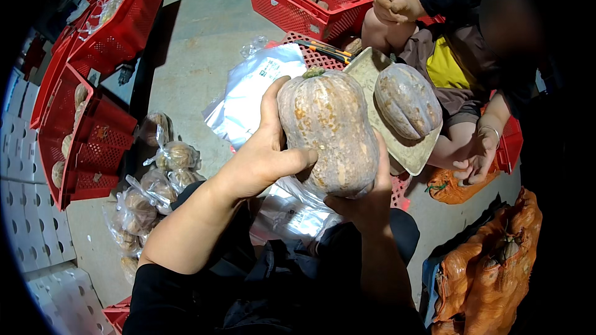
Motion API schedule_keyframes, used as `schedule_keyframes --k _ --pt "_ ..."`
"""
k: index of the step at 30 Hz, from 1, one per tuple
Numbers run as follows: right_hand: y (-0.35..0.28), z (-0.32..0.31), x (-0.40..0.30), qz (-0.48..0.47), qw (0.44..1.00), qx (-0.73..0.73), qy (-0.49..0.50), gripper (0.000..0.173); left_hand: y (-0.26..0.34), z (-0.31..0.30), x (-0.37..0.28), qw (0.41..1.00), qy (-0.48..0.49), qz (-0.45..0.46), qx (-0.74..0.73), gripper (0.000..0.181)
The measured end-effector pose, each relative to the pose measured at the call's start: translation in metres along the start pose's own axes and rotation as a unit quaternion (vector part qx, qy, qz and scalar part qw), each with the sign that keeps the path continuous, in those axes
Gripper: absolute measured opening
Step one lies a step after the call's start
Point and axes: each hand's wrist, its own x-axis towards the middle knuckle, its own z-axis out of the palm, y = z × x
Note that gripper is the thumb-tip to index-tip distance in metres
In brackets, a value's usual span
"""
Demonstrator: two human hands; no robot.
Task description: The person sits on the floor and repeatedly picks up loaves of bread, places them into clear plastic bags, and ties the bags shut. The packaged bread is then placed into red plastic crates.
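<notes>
Both my hands hold a large grey-tan pumpkin with orange patches; its green stem stub points away from me. My left hand grips its left side, thumb across the front. My right hand supports it at the lower right, in shadow. A second pumpkin lies in a worn cream scale pan to the right. Plastic bags with printed labels are stacked beyond my left hand, and more bags lie below the held pumpkin. Orange-and-black box cutters rest on a red perforated crate.
A person sits at the right beside the scale pan. A red crate of pumpkins stands beyond, with more red crates at left. Bagged pumpkins sit on the floor at left; orange mesh sacks lie at lower right.
</notes>
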Motion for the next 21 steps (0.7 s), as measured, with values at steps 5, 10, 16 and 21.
schedule_keyframes --k 5,10,16,21 --pt "-0.006 0.002 0.001 0.011 0.997 0.072 -0.010 0.109 -0.007 0.004 0.004 0.997 0.036 0.026 -0.056 0.096" --pt "-0.017 -0.010 0.003 -0.011 0.991 0.132 -0.009 0.096 -0.009 -0.006 0.006 0.942 -0.023 -0.086 -0.323 0.071" --pt "0.014 -0.033 0.024 0.198 0.897 0.389 -0.069 0.055 -0.004 -0.012 0.000 0.922 -0.007 -0.004 -0.386 0.071" --pt "0.075 -0.030 0.059 0.213 0.891 0.394 -0.067 0.049 -0.006 -0.020 0.020 0.985 0.080 0.152 -0.027 0.082"
